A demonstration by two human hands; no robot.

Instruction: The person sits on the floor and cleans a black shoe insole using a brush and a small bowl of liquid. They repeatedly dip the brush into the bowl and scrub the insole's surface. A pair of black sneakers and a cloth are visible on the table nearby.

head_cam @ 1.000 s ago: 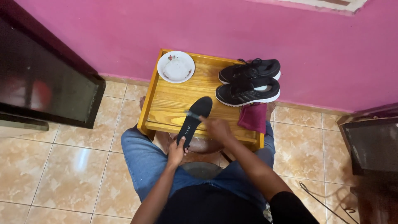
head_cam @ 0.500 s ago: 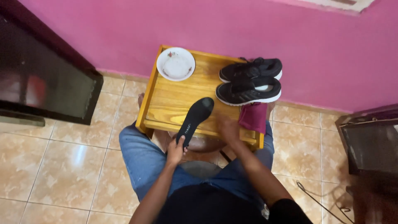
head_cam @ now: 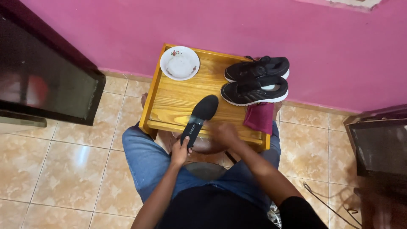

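We look down on our left hand [head_cam: 180,152], its fingers [head_cam: 185,146] closed round the heel end of a black insole [head_cam: 198,118]; the toe end reaches away from those fingers onto the wooden tray table [head_cam: 178,99]. Our right hand [head_cam: 224,132] rests at the table's near edge, just right of the insole. Beyond its fingers lies a maroon cloth [head_cam: 259,116], farther off a pair of black sneakers [head_cam: 256,80]. Far past our left fingers sits a white bowl [head_cam: 179,62].
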